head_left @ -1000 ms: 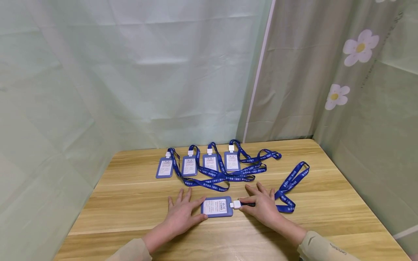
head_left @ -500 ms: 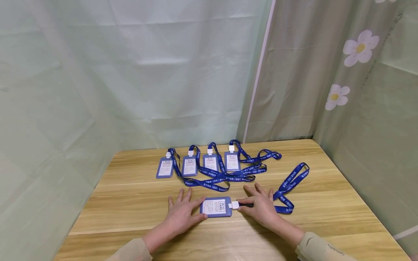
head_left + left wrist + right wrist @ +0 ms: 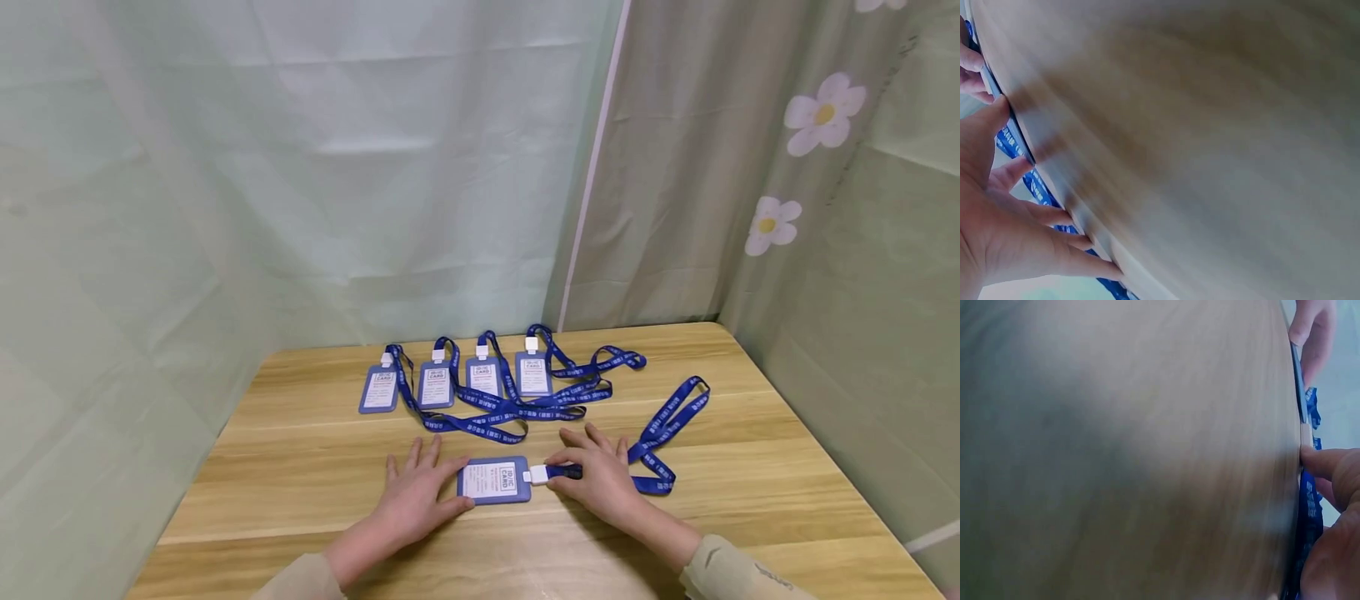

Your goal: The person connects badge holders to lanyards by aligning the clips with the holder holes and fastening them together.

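A blue ID badge holder point(image 3: 495, 481) with a white card lies sideways on the wooden table in the head view. At its left end is my left hand point(image 3: 417, 492), thumb and index finger touching the two corners, the other fingers spread on the tabletop. My right hand point(image 3: 600, 475) pinches the blue lanyard point(image 3: 666, 429) just behind its white clip point(image 3: 539, 474), which joins the holder's right end. Part of the strap is hidden under this hand; its loop lies farther right. In the left wrist view the holder shows only as a thin edge beside the left hand point(image 3: 1016, 206).
Behind the hands several similar badge holders point(image 3: 435, 386) stand in a row, upright to my view, with their blue lanyards point(image 3: 491, 432) trailing right and overlapping. A pale curtain point(image 3: 420, 183) hangs past the table's point(image 3: 315, 550) far edge.
The held badge holder, its clip and the lanyard have shifted slightly left with my right hand. My left hand stays nearly in place. The row behind keeps its arrangement.
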`<state>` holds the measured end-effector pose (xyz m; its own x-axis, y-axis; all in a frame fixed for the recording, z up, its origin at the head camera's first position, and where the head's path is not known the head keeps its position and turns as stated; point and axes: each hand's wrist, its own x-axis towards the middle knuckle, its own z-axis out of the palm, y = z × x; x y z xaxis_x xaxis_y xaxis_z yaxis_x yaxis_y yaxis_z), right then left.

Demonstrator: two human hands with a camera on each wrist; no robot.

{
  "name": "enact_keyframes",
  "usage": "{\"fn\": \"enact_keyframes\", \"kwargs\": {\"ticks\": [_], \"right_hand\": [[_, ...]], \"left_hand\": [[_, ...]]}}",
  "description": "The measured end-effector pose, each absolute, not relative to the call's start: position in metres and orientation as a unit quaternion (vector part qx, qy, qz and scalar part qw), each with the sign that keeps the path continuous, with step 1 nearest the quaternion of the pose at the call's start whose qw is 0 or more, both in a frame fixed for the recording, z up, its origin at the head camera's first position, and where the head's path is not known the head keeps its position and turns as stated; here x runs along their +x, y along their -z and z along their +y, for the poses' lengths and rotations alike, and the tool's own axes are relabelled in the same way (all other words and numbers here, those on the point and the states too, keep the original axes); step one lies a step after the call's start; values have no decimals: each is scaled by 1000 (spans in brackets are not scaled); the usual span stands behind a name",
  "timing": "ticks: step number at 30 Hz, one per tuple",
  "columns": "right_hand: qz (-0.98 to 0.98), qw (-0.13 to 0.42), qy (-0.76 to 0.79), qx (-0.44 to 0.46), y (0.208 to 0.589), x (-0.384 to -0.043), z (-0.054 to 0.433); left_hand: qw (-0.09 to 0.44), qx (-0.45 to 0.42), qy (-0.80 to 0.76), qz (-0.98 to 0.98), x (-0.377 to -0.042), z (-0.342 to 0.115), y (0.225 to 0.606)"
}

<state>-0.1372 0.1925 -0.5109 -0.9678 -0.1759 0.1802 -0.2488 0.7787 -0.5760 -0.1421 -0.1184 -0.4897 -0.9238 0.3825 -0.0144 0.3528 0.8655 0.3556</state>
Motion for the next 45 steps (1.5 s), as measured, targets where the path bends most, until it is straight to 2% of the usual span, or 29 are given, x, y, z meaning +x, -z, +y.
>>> {"fn": "enact_keyframes", "kwargs": {"ticks": [6,17,26,36,45], "right_hand": [[-943,60,-309,112,511,-136,194],[-949,41,-291,113,504,-136,198],[-951,65,-272,133,504,-137,210],[-951,54,-269,141,505,-138,217],[-946,40,-280,155,501,-137,226]], "left_hand": [[45,199,-171,964,-141,-130,486],[50,165,-154,973,-144,-171,485],[51,135,-132,981,-145,-210,478],[51,117,-114,985,-145,-248,474],[61,116,-123,984,-142,-257,469]]}}
